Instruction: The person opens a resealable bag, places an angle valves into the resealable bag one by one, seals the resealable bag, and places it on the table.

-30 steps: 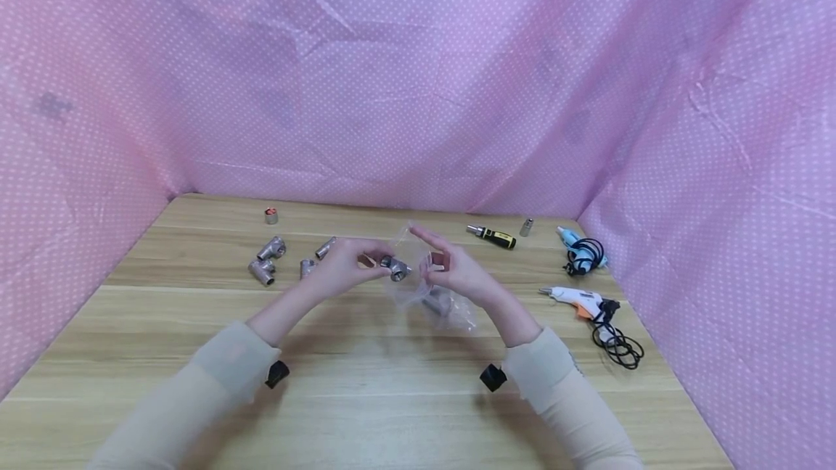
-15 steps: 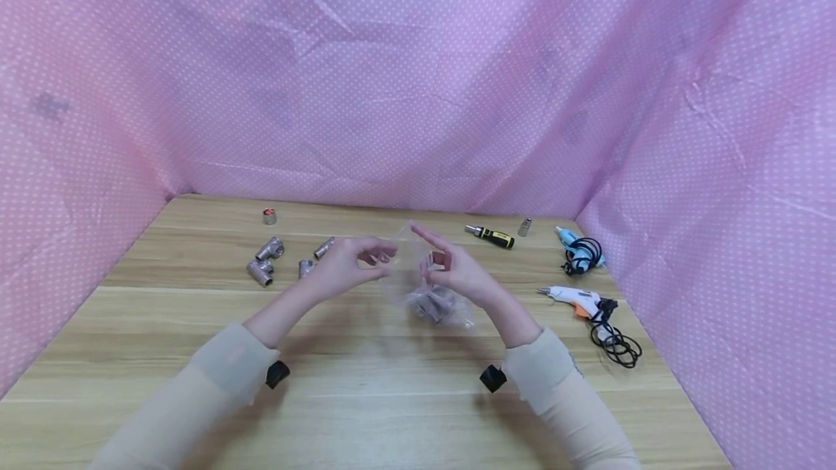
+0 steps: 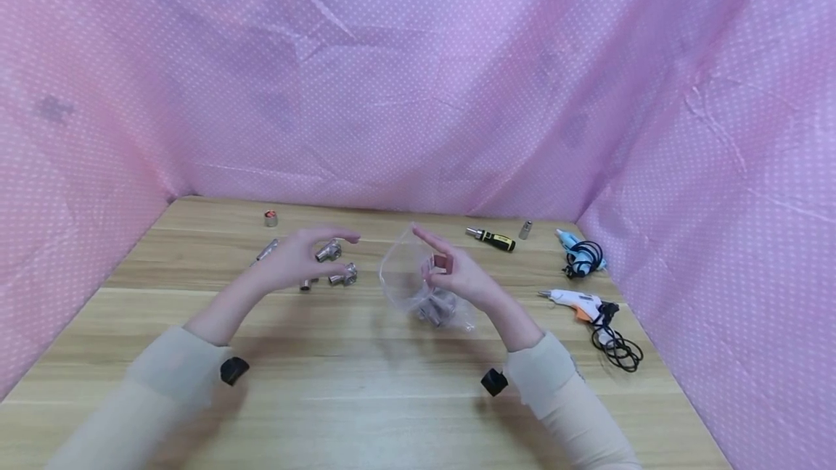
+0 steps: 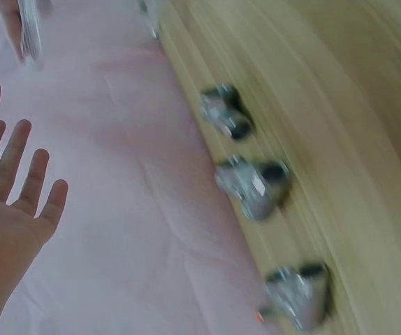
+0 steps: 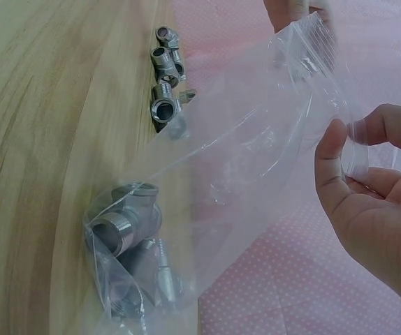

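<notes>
Now the right hand (image 3: 457,278) pinches the plastic bag (image 5: 242,181) – left hand (image 3: 297,260) spread above loose pipe fittings (image 3: 336,263).

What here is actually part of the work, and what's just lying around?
In use: clear plastic bag held by the right hand, pipe fittings inside it, loose pipe fittings by the left hand.

Lying about: screwdriver, two glue guns.

A clear plastic bag (image 3: 418,285), held up open by its rim, contains grey metal pipe fittings (image 5: 127,241); more loose fittings (image 3: 336,267) are scattered just beside it.
</notes>
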`<state>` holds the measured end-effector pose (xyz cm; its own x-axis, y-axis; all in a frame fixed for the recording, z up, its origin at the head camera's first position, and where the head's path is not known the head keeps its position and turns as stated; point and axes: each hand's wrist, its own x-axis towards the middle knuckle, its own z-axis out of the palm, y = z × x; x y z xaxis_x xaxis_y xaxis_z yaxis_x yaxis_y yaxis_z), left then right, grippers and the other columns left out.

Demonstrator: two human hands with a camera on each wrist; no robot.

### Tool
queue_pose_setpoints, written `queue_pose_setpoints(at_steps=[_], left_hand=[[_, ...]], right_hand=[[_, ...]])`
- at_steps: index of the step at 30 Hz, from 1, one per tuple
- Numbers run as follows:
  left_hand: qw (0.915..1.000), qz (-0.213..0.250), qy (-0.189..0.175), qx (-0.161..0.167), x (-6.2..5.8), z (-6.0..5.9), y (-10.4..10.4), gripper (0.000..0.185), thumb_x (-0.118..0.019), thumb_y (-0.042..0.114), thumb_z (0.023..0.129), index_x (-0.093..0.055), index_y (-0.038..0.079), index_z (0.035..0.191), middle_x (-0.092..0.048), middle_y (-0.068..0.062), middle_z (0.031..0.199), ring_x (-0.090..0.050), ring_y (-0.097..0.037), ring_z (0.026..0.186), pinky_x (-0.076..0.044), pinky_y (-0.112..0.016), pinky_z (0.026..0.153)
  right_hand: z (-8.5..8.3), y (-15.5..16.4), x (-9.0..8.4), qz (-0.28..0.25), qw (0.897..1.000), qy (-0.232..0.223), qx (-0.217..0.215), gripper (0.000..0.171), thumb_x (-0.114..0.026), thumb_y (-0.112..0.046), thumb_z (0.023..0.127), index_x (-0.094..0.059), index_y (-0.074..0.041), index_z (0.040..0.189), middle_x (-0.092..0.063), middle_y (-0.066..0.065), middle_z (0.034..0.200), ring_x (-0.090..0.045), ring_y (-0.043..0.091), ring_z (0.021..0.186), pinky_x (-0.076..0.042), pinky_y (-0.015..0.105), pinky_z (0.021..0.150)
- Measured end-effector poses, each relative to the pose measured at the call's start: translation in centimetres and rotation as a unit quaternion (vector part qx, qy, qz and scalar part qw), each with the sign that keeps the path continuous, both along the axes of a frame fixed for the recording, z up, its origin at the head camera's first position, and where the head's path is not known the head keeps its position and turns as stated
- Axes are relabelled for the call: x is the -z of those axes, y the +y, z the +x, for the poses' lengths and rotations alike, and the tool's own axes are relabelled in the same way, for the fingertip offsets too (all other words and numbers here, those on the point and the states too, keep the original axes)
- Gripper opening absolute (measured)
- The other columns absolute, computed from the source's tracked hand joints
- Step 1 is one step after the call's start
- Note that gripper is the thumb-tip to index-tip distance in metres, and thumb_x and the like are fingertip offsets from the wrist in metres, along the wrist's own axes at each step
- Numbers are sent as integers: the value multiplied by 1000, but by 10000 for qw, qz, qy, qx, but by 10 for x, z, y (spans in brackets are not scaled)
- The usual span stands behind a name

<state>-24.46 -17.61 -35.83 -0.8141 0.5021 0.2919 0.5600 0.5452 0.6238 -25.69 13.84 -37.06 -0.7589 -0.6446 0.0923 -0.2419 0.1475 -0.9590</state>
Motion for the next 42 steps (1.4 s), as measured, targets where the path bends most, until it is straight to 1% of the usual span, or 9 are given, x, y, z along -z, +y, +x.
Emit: queue_pose_setpoints(at_steps=[6,10,19,25,30,33,36,39,42], left_hand=[[9997,-96,-148,-176,14,-7,-28,62,-79,27,76,-54,15,131,-56,-5,132,-47,-29,126,-36,-52,106],[9992,-176,-226,-281,27,-12,-45,65,-80,29,75,-53,11,132,-54,-9,134,-44,-32,127,-32,-55,107],[9976,-481,-282,-405,56,-24,-70,72,-82,19,71,-49,6,134,-51,-17,135,-41,-39,125,-29,-62,105],[9935,-931,-369,-546,73,-30,-77,76,-83,27,69,-50,5,134,-50,-19,135,-39,-41,126,-25,-64,106],[9912,-1098,-547,-500,80,-31,-77,77,-83,32,68,-51,3,132,-50,-19,135,-38,-41,128,-16,-63,110],[9910,-1138,-535,-460,84,-32,-76,71,-83,31,67,-56,5,127,-55,-15,130,-43,-37,124,-19,-60,111],[9914,-1153,-431,-440,88,-32,-75,66,-83,31,68,-59,7,124,-59,-12,126,-46,-34,119,-29,-58,106],[9929,-1086,-320,-377,88,-33,-74,62,-83,28,69,-60,5,121,-61,-13,122,-50,-35,116,-33,-58,105],[9934,-1016,-371,-387,87,-32,-73,58,-83,25,70,-61,5,119,-63,-12,119,-53,-35,114,-36,-56,103]], right_hand=[[0,1,0,16,10000,33,-30,84,-54,13,81,-24,-25,150,-22,-5,154,-55,23,87,-51,21,65],[0,1,0,57,9999,89,-41,83,-55,11,83,-23,-24,150,-20,-7,155,-55,24,87,-51,22,65],[1,3,-1,38,9999,104,-11,82,-55,13,83,-24,-22,150,-20,-6,155,-54,25,87,-50,20,62],[2,3,-1,30,9999,108,7,82,-54,13,82,-24,-21,151,-18,-5,156,-55,22,87,-52,22,64],[2,4,-1,11,10000,50,-7,82,-54,13,83,-24,-21,151,-17,-7,157,-55,24,88,-51,22,64],[5,3,-4,-28,10000,-3,-18,82,-53,15,83,-23,-20,151,-17,-6,157,-53,32,89,-51,21,63],[5,3,-4,-32,10000,46,-28,82,-53,14,82,-23,-19,151,-17,-5,157,-54,31,89,-51,22,64],[2,4,0,-4,9999,112,-24,82,-55,12,82,-24,-20,150,-18,-6,157,-55,26,87,-52,24,65],[2,3,0,23,9999,104,-9,82,-55,13,82,-24,-21,150,-18,-6,157,-55,23,87,-51,22,63]])
